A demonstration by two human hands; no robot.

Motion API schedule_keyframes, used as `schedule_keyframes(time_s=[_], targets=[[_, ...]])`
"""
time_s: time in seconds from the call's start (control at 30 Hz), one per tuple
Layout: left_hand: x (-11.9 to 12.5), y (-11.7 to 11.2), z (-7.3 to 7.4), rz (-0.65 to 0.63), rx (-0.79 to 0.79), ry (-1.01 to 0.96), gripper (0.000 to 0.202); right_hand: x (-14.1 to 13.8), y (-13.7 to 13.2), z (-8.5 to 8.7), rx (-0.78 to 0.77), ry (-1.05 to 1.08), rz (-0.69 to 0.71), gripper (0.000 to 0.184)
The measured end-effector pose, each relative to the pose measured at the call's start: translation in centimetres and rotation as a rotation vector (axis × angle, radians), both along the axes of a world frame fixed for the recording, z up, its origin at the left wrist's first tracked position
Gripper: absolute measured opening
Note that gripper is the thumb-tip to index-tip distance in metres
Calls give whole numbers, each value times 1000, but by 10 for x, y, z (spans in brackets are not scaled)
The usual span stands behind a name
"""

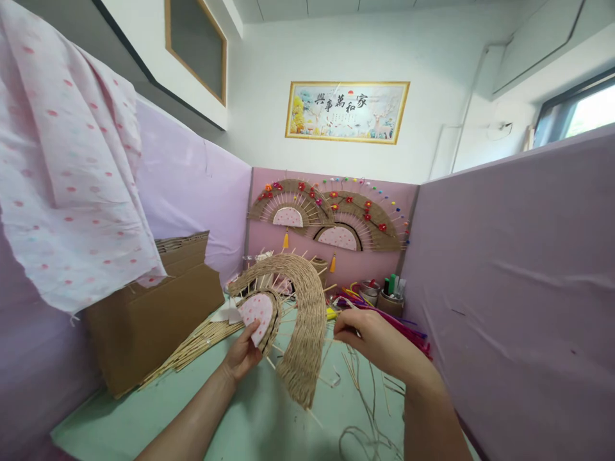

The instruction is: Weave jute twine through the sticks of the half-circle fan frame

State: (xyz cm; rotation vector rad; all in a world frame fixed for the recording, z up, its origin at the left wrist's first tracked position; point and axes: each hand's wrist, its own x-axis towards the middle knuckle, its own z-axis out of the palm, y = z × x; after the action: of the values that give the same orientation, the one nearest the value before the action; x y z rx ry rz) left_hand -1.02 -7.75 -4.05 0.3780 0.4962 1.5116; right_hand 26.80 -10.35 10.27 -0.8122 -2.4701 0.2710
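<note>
A woven fan (310, 307) of tan twine on thin sticks is tilted above the table, its bare stick ends poking past the outer edge. At its base is a half-round patch of pink dotted cloth (257, 314). My left hand (245, 352) is closed on this base, the thumb lying over the cloth. Beside the fan's right edge, close to the stick ends, my right hand (362, 330) has its fingers pinched together. What lies between those fingertips is too small to make out. Loose twine (369, 390) hangs and curls below the right hand.
Thin sticks (196, 346) lie at left beside a cardboard box (163, 314) with dotted cloth (72, 166) above it. Coloured pipe cleaners (413, 333) and a pot of markers (391, 298) stand behind my right hand. Two decorated fans (368, 208) hang on the back partition.
</note>
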Motion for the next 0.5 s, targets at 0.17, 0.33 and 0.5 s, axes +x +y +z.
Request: schedule_keyframes(time_s=[0.17,0.33,0.5], targets=[[0,3,2,63,-11,40,44,-2,13,-7,165,49,-140,11],[-2,5,2,69,-2,63,39,-5,21,-10,239,8,-181,10],[-2,5,1,44,-11,127,37,-5,27,-13,245,1,-182,11]])
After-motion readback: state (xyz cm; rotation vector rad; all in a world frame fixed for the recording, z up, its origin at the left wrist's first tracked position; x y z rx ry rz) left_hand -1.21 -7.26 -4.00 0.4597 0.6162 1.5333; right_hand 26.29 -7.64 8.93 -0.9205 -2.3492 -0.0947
